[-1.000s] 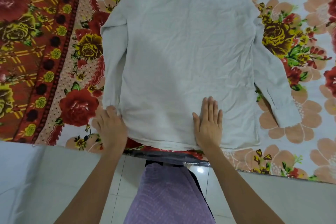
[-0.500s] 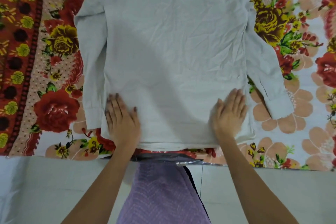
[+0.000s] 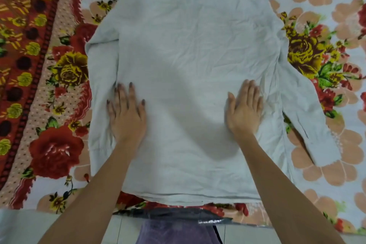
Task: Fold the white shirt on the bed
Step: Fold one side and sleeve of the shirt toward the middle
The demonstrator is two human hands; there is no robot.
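A white shirt (image 3: 188,61) is spread flat on a floral bedspread (image 3: 336,16), with both hands laid on it.

The hem is seen behind the wrists, near the bed's front edge, and bare bedspread is left outward of each hand. The left hand (image 3: 126,113) is pressed flat, fingers straight and spread, just beside the left sleeve (image 3: 99,85). The right hand (image 3: 244,111) is laid flat, fingers together. The right sleeve (image 3: 309,117) is angled outward beyond it.
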